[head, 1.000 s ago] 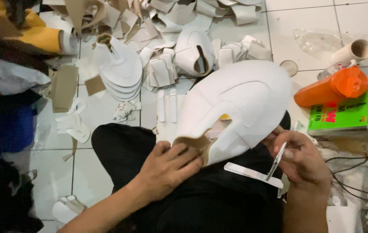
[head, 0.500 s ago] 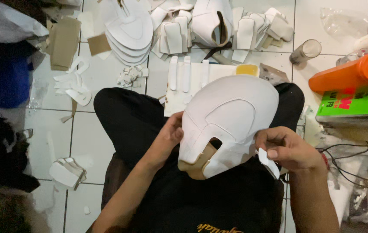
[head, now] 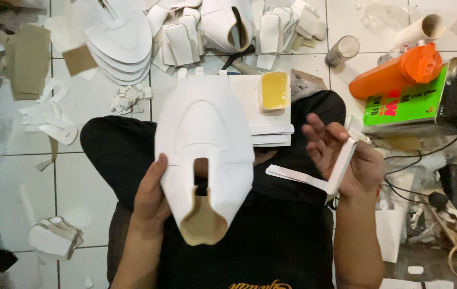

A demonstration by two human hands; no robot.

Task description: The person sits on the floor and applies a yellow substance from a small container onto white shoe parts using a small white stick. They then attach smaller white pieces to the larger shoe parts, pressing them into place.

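The left hand [head: 150, 200] grips the white foam mask [head: 204, 155] by its edge, while the right hand [head: 346, 158], fingers half spread, holds a foam strip [head: 319, 174], apparently ready for fitting against the mask.

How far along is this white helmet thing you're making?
The white helmet shell already holds its domed shape, with a face slot cut; the left hand grips its edge. The right hand holds a loose white angled strip, not yet attached. A tub of yellow glue sits open, and many cut white pieces lie unused on the floor.
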